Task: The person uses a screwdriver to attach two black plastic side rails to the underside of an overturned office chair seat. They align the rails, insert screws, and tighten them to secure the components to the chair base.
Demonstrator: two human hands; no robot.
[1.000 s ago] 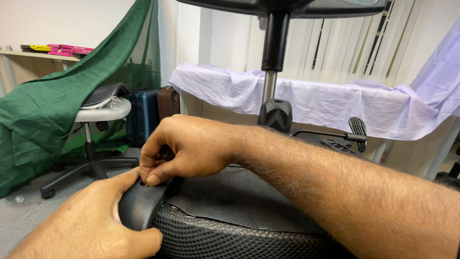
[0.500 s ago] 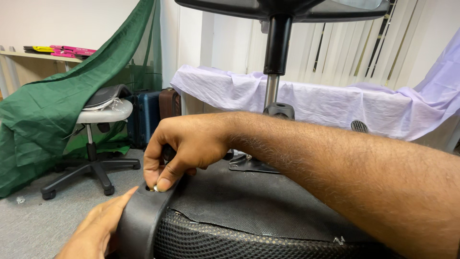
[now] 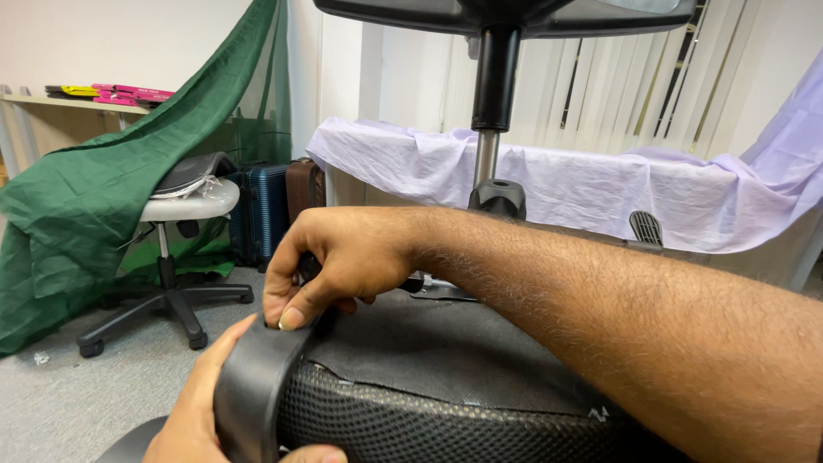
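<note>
**Both hands on the trim edge**

Your right hand [image 3: 343, 261] pinches the black trim [image 3: 253, 386] at its top edge, fingers closed tight. Your left hand [image 3: 193, 411] cups the trim from below, partly cut off. Mesh seat [image 3: 429, 420] lies just right of it. Grey floor [image 3: 86, 394] opens leftward; a stool [image 3: 184, 210] stands beyond.
</note>
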